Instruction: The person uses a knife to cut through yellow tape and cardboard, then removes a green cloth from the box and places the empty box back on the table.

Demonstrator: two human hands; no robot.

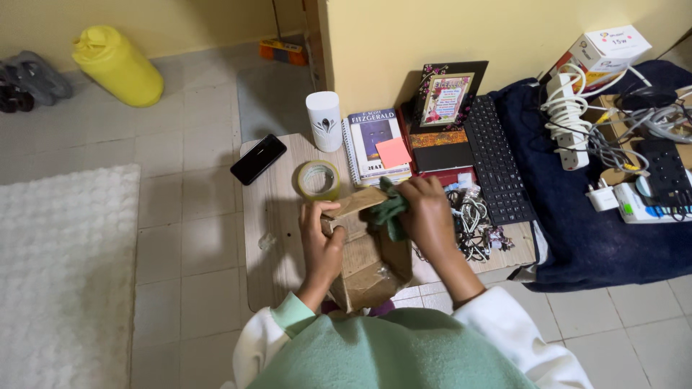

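A brown cardboard box (364, 270) stands on a low wooden board (274, 216) in front of me, its top flaps open. My left hand (321, 241) grips the box's left flap and wall. My right hand (425, 212) holds a bunched dark green cloth (389, 210) at the box's open top, right beside the raised flap. How far the cloth reaches into the box is hidden.
A roll of tape (318, 180), a black phone (258, 159), a white cylinder (324, 120), a book with an orange note (376, 144), a picture frame (445, 97), a keyboard (497, 162) and tangled cables (472, 223) lie nearby. Power strips sit on a blue cloth (577, 238) at right. A yellow container (119, 66) lies far left.
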